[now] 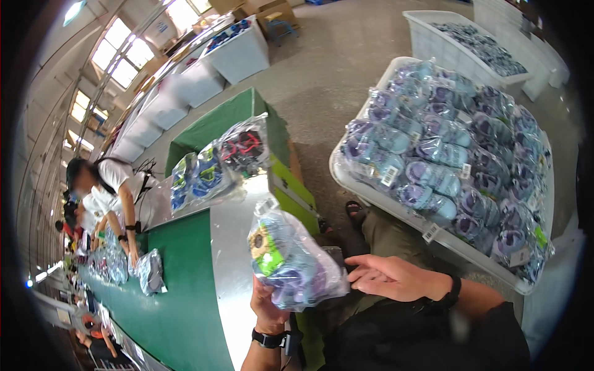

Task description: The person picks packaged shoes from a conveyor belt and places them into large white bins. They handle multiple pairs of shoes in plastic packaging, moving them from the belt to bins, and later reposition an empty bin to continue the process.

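Note:
My left hand (268,311) grips a clear plastic bag of light blue and purple shoes (303,278) from below, with the thumb at its near side and the other fingers hidden behind it. A green and brown printed tag shows inside the bag, and a small white label sits at its top end. Just right of the bag is my right hand (393,276), fingers stretched toward the bag's edge; whether the fingertips touch the plastic I cannot tell. The held bag hangs tilted beside the metal edge of the conveyor (185,290).
A white tub (339,162) heaped with similar bagged shoes stands at right. Bagged blue and green shoes (204,176) and black and red shoes (244,148) lie at the conveyor's end by a green box (247,105). A co-worker (117,185) reaches over bags on the belt.

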The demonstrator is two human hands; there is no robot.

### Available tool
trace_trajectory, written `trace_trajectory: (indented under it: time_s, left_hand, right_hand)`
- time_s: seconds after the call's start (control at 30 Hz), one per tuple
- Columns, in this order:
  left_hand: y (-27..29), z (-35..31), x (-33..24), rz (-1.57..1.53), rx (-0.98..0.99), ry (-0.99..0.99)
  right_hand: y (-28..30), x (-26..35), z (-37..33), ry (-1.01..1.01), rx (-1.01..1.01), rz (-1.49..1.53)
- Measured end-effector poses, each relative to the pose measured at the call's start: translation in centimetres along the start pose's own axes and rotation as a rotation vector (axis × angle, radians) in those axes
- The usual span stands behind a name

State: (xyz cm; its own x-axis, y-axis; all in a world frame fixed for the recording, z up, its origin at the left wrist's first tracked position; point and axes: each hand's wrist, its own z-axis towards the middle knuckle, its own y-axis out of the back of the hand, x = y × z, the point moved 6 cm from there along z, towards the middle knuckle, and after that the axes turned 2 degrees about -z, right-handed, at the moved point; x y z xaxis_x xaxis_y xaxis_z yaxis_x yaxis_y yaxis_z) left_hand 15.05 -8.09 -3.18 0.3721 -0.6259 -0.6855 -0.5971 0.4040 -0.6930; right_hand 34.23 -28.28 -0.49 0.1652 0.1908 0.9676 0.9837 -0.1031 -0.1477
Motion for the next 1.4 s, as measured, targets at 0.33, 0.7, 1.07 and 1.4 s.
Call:
trace_trajectory:
  time_s: [0.33,0.7,1.07,1.4]
  left_hand:
    - [-7.0,-1.1,3.7,0.511,0.188,-0.115]
    - [-9.1,-2.5,5.2,0.804,0.234,-0.240]
    - [-6.3,-2.2,9.6,0.820,0.219,0.022]
    - [-5.9,-1.3,10.2,0.898,0.235,0.034]
  right_hand:
    - [1.5,0.5,-0.5,0.252,-0.349,-0.061]
    - [3.0,0.7,-0.9,0.002,-0.439,-0.720]
    - [4.4,-5.0,-2.6,-0.149,-0.331,-0.418]
    - [5.1,-5.1,-2.7,-0.244,-0.257,-0.323]
